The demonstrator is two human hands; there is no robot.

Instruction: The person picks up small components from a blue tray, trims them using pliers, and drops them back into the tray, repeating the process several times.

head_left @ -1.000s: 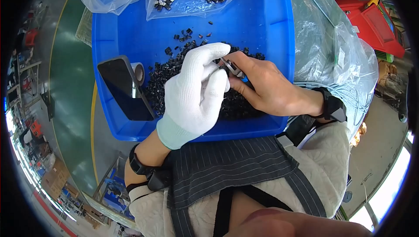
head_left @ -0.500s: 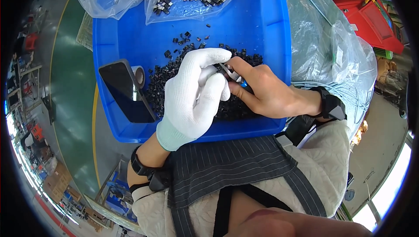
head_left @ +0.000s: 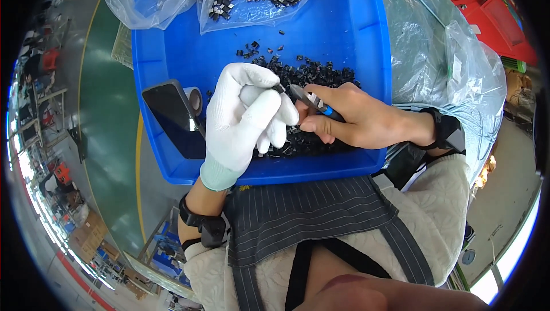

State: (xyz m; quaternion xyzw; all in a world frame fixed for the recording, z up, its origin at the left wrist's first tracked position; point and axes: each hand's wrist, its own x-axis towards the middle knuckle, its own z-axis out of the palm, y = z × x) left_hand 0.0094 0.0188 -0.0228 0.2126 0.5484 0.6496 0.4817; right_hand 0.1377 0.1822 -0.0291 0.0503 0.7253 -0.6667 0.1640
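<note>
Over a blue plastic tray, my left hand, in a white knit glove, pinches a small black part between thumb and forefinger. My bare right hand is wrapped round small pliers with metal jaws and black-and-blue handles. Their jaw tips point left, close to the pinched part but slightly apart from it. Beneath both hands lies a heap of small black parts. The glove and the right fingers hide much of that heap.
At the tray's left side a black phone leans beside a roll of tape. Clear plastic bags holding black parts lie across the far end. To the right are plastic sheeting and a red machine.
My hands have drawn apart a little, the left one moving left. The plier jaws have come away from the glove's fingertips, and the small black part now shows there.
</note>
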